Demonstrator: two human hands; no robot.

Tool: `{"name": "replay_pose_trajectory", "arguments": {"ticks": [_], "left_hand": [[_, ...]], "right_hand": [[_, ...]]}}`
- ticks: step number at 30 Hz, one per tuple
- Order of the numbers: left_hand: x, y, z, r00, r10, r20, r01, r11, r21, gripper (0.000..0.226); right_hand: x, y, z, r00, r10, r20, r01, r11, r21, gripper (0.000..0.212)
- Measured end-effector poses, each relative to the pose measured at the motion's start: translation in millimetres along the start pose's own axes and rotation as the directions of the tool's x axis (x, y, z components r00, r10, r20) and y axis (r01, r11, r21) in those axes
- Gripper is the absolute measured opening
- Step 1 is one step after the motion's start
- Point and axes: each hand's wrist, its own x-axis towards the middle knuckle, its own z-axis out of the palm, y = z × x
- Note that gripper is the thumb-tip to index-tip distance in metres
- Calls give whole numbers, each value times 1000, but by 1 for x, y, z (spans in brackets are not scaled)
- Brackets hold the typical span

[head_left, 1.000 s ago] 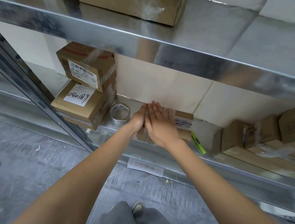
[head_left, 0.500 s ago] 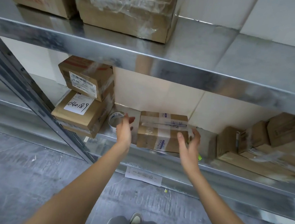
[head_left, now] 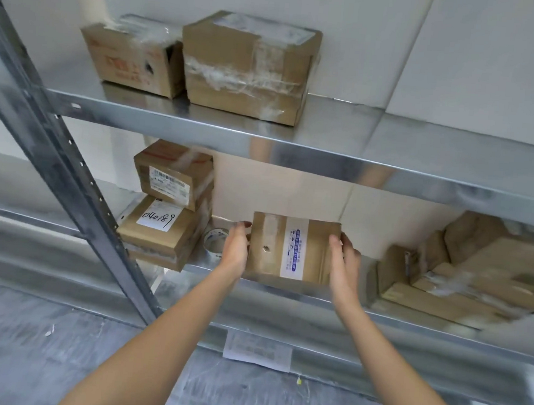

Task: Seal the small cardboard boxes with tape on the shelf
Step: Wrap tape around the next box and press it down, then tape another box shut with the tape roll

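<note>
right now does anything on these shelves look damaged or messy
Yes. The left box on the upper shelf has a torn hole in its front face, under crumpled tape. The larger box beside it carries wrinkled, peeling tape. The boxes at lower right lie tilted in a loose heap. The box held between both hands looks neatly taped.

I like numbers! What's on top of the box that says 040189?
Another small cardboard box with a barcode label sits on the 040189 box. What is inside either stays hidden, since both are closed.

White label on lower stacked box: "040189".
</note>
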Motion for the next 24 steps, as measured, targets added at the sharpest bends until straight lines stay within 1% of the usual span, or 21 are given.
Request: {"name": "replay_pose_trajectory", "arguments": {"ticks": [2, 4, 7, 9, 13, 15, 18, 21, 24], "left_hand": [[-21, 13, -5, 998, 65, 7, -65, 998, -4, 37], [-37, 21, -11, 993, 110, 34, -110, 994, 7, 34], [-65, 31, -24, 984, 176, 40, -177, 984, 8, 33], [-83, 38, -29, 977, 209, 33, -208, 978, -26, 34], [-130, 59, -36, 962, 272, -2, -270, 953, -140, 39], [-153, 72, -39, 951, 307, -28, -307, 932, -191, 42], [-179, 92, -40, 932, 361, -44, -358, 890, -282, 49], [-199, 114, -37, 897, 443, -1, -426, 863, -273, 54], [-211, 139, -30, 862, 499, 90, -460, 844, -278, 52]], "right_hand": [[-12, -11, -3, 1000, -8, -22, 9, 998, 61, 45], [-28, -21, -5, 999, -21, -36, 23, 997, 70, 44], [-59, -33, -10, 996, -44, -76, 52, 992, 113, 51], [-79, -41, -15, 993, -53, -102, 69, 985, 157, 52], [-134, -70, -26, 971, -177, -161, 206, 960, 187, 38], [-156, -85, -29, 949, -231, -214, 273, 943, 191, 41], [-170, -113, -37, 922, -270, -278, 328, 925, 191, 48], [-168, -147, -48, 888, -325, -326, 398, 898, 189, 55], [-154, -177, -59, 889, -307, -340, 391, 896, 212, 51]]}}
